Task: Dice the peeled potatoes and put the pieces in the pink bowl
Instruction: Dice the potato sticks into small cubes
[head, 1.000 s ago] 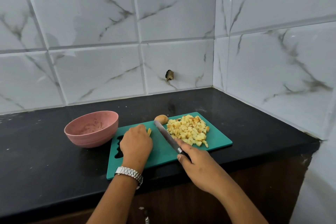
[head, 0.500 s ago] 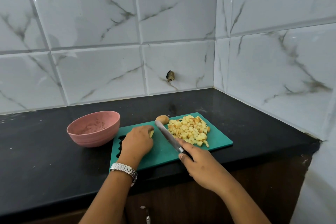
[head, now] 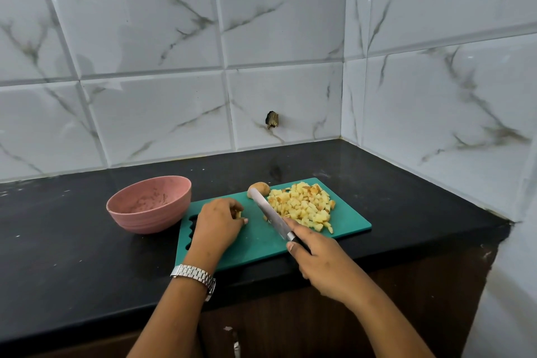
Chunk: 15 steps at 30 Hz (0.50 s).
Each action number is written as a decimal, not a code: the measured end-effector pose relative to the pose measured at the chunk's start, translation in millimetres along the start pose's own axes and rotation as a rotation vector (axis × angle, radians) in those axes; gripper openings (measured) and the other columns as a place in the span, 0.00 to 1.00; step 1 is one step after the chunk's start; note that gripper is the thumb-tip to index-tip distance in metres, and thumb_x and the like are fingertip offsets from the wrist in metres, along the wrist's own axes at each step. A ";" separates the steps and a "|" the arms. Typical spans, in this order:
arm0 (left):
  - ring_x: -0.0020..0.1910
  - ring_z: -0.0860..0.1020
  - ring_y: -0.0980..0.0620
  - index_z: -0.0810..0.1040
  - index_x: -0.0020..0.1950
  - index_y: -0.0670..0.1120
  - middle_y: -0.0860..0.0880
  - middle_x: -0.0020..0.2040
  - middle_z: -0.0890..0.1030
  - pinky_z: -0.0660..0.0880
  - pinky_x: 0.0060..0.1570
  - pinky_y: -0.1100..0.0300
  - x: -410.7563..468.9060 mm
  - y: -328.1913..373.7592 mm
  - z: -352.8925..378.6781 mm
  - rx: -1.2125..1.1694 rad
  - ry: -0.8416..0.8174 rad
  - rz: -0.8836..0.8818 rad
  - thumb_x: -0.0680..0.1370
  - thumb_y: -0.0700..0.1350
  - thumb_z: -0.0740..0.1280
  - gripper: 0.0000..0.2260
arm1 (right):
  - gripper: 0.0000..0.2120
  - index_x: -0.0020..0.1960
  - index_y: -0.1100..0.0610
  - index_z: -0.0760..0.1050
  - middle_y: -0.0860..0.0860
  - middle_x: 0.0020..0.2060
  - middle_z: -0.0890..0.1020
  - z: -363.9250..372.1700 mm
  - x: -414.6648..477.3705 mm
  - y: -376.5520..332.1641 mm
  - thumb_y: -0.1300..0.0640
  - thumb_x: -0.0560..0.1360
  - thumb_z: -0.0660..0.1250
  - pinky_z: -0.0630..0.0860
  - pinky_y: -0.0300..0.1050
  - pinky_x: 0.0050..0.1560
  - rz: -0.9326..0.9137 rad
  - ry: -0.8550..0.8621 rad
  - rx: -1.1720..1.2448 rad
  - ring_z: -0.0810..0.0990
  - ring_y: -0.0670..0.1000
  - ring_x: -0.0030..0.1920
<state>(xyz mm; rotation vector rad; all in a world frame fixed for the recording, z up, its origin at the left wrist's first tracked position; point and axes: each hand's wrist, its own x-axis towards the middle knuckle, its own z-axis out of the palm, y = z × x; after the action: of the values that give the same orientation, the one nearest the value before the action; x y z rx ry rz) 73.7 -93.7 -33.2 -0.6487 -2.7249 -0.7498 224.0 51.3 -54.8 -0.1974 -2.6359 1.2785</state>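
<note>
Beside the left hand [head: 219, 219], which pinches a potato bit [head: 238, 214], the right hand [head: 322, 259] grips the knife [head: 268, 212]. Tuck fingertips, cut straight down. Dice [head: 305, 206] lie past the right hand; bowl [head: 149, 203] past the left.

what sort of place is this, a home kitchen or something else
Most likely a home kitchen corner: a black countertop meets marble-look wall tiles, and a teal cutting board on it carries diced potato, with a knife over it and a pink bowl beside it.
</note>
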 end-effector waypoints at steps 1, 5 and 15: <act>0.45 0.74 0.56 0.79 0.52 0.50 0.56 0.43 0.75 0.66 0.45 0.66 -2.0 0.9 -0.5 -0.009 0.002 -0.001 0.75 0.46 0.71 0.07 | 0.24 0.78 0.37 0.54 0.47 0.70 0.71 0.2 0.1 -0.3 0.49 0.84 0.56 0.69 0.39 0.54 0.000 0.001 0.000 0.69 0.43 0.53; 0.43 0.73 0.57 0.76 0.46 0.53 0.54 0.44 0.78 0.66 0.43 0.64 -11.7 2.8 -1.7 -0.045 0.012 -0.019 0.75 0.45 0.70 0.04 | 0.25 0.78 0.39 0.53 0.47 0.71 0.69 -0.4 -0.6 -1.7 0.50 0.84 0.56 0.69 0.39 0.54 0.002 -0.001 -0.005 0.68 0.43 0.54; 0.32 0.81 0.57 0.81 0.44 0.49 0.50 0.37 0.82 0.81 0.42 0.59 -32.3 15.6 -2.9 -0.470 -0.048 -0.267 0.74 0.43 0.72 0.01 | 0.25 0.78 0.36 0.52 0.46 0.72 0.68 0.5 -7.3 -10.7 0.47 0.84 0.55 0.72 0.38 0.57 -0.006 0.011 -0.111 0.73 0.43 0.55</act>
<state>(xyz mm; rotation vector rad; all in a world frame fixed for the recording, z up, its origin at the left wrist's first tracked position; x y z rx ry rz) 109.7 -94.6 -35.0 -0.3909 -2.7225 -1.4818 230.6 42.7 -47.5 -0.2121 -2.6980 1.1274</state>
